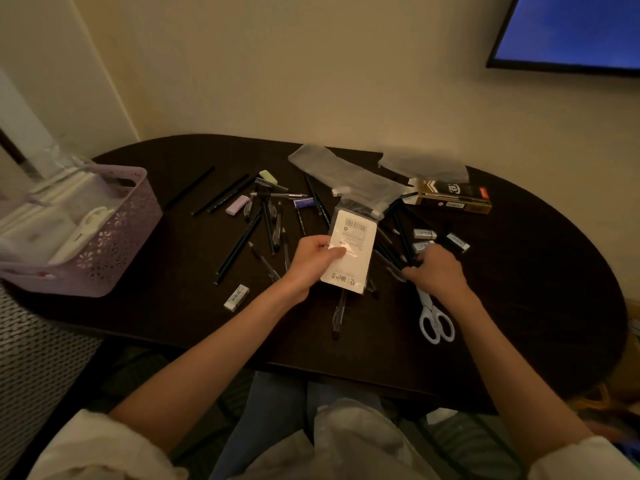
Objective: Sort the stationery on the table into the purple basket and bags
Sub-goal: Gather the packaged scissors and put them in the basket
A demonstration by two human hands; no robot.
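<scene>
Bag (pixel 351 251) with white barcode card — pinched at its left edge by left hand (pixel 311 263), above table (pixel 173 323) centre. Right hand (pixel 438 271) just beside, fingers curled round dark pencils (pixel 398 251). Purple basket (pixel 104 244) well apart, far left.

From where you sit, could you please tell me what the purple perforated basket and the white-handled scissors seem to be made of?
The purple perforated basket looks like matte moulded plastic: thin walls pierced with flower-patterned holes. The white-handled scissors have smooth, probably plastic, handle loops; their blades are mostly hidden under the right hand, so metal is only likely.
</scene>
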